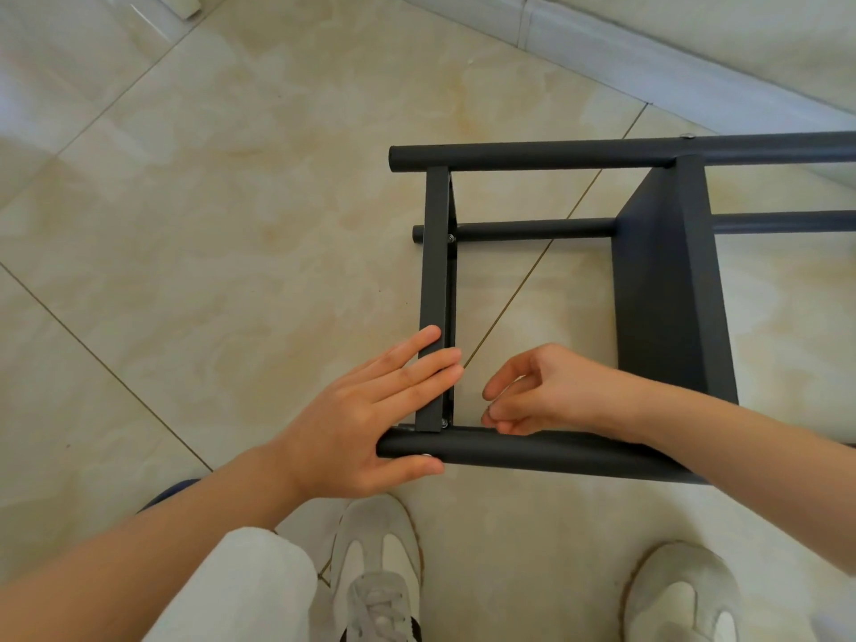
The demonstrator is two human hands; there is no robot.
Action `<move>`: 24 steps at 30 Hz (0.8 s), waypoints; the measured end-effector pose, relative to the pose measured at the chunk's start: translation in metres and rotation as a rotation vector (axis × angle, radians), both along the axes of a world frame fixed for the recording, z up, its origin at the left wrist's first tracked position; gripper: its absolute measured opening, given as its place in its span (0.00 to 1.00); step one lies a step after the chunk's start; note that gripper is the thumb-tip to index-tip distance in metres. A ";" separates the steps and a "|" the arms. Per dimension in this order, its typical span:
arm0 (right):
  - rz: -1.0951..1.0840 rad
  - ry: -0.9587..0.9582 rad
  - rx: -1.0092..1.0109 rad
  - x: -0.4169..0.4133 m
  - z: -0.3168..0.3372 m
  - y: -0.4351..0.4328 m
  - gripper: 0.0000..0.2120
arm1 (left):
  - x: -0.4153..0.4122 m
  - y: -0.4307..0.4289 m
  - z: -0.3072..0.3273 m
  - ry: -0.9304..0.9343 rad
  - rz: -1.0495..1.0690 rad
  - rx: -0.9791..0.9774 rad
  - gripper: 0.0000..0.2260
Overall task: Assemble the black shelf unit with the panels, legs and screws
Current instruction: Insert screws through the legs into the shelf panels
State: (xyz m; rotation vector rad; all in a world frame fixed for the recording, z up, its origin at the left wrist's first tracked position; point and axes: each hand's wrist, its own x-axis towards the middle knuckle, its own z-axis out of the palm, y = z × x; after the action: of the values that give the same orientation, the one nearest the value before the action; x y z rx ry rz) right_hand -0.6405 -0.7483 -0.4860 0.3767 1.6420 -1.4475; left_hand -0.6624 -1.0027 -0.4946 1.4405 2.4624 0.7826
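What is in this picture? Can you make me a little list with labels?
Place: tiled floor
Being built: black shelf unit, lying on its side
Left hand: fingers flat on the end panel, thumb against the near leg
Right hand: pinches a tiny part, too small to name, just above the near leg
Also there: pale shoes

Black shelf unit on beige marbled floor — white-grey shoes.
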 end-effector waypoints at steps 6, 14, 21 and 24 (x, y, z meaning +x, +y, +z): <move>-0.009 -0.063 -0.116 -0.005 -0.001 -0.006 0.09 | 0.000 0.000 -0.001 -0.020 -0.006 0.018 0.32; 0.020 -0.060 -0.164 -0.009 -0.002 -0.025 0.08 | 0.001 0.002 -0.001 -0.027 0.007 0.050 0.32; 0.106 -0.041 -0.144 -0.014 -0.001 -0.030 0.04 | 0.001 0.002 -0.002 -0.019 0.003 0.059 0.32; 0.134 -0.034 -0.142 -0.017 0.000 -0.029 0.05 | 0.000 0.002 -0.002 -0.006 0.006 0.059 0.32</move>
State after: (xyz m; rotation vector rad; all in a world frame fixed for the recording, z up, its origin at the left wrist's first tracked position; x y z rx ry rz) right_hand -0.6570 -0.7773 -0.4855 0.2061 1.4989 -1.4385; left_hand -0.6620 -1.0002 -0.4965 1.4489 2.4595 0.8670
